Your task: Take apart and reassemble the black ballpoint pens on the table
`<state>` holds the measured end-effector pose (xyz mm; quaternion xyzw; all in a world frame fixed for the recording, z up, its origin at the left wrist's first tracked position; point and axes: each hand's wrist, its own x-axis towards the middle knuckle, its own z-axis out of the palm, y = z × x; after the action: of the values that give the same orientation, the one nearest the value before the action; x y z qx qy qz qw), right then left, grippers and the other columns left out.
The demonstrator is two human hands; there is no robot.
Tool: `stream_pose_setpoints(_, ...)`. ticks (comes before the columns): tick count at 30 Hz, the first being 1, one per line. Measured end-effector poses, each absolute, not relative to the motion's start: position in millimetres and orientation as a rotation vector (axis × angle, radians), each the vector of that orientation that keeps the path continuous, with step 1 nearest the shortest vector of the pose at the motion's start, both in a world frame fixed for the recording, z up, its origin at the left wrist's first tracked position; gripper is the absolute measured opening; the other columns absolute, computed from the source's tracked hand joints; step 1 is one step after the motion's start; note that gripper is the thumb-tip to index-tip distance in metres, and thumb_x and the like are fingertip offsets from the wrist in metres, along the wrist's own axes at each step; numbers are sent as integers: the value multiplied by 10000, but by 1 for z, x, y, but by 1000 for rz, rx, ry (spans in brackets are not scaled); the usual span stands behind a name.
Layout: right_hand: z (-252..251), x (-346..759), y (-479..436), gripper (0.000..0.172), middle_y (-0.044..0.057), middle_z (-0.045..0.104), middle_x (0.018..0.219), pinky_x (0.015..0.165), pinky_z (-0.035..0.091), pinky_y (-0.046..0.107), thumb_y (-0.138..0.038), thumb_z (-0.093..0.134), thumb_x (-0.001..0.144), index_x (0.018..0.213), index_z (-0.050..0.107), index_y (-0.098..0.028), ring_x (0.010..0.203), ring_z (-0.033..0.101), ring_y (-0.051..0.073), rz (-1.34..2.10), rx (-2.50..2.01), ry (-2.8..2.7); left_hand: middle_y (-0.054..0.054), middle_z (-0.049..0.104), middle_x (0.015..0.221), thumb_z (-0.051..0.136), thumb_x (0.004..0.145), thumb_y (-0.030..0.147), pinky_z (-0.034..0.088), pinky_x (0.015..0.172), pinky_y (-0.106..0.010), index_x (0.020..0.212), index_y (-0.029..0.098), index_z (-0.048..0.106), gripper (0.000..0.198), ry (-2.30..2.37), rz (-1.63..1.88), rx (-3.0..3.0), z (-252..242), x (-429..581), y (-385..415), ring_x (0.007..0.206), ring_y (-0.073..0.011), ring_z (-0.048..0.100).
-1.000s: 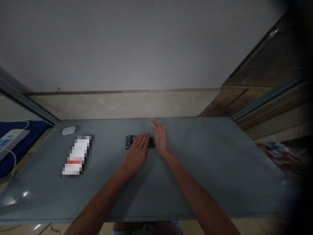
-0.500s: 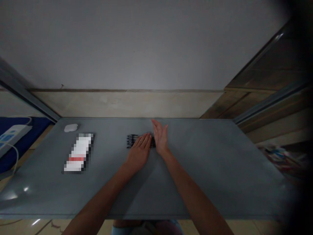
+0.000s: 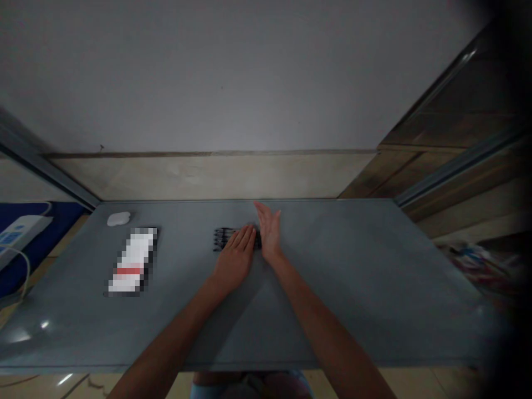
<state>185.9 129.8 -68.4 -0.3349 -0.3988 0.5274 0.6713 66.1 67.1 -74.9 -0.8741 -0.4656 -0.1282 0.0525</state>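
At the far left, a power strip (image 3: 20,233) lies on blue cloth (image 3: 54,221), off the table's left edge. On the grey table (image 3: 353,288), a white mouse (image 3: 118,219) sits near the far edge, with a blurred white package (image 3: 132,260) nearer. Mid-table, close to the far edge, lies a bundle of small black pieces (image 3: 236,238). The left hand (image 3: 235,260) rests flat and open over its right part, not clamped. The right hand (image 3: 269,233) stands open on its side, just beside the bundle's right end. The hands are close but apart. Tabletop stretches a long way right to the right edge.
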Motion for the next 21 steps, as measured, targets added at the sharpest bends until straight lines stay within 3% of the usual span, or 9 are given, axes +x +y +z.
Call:
stream_pose_setpoints(9,-69,193,136,667,27,634,1300,1176,237,421,-756,252,870,1081,680,-290,1318,481,211,1306,-710,-799,-156,321,1545,295,964,181,271,1179,-419,1485,52,293,537,-1401,-350,-2659,-72,66,66,1448,-240,260)
stream_pose_setpoints(16,-74,199,139,629,46,662,1246,1172,254,383,-711,289,894,1050,695,-256,1283,515,204,1366,-626,-655,-152,344,1537,290,971,190,286,1174,-427,1485,60,290,530,-1385,-403,-2659,-75,65,67,1440,-247,282)
stream_pose_setpoints(21,-75,217,140,679,132,695,1125,1108,371,403,-699,272,897,1023,690,-179,1163,605,243,1502,-532,-430,-137,362,1531,378,960,224,259,1181,-469,1453,100,341,510,-1391,-551,-2650,-68,62,66,1450,-265,251)
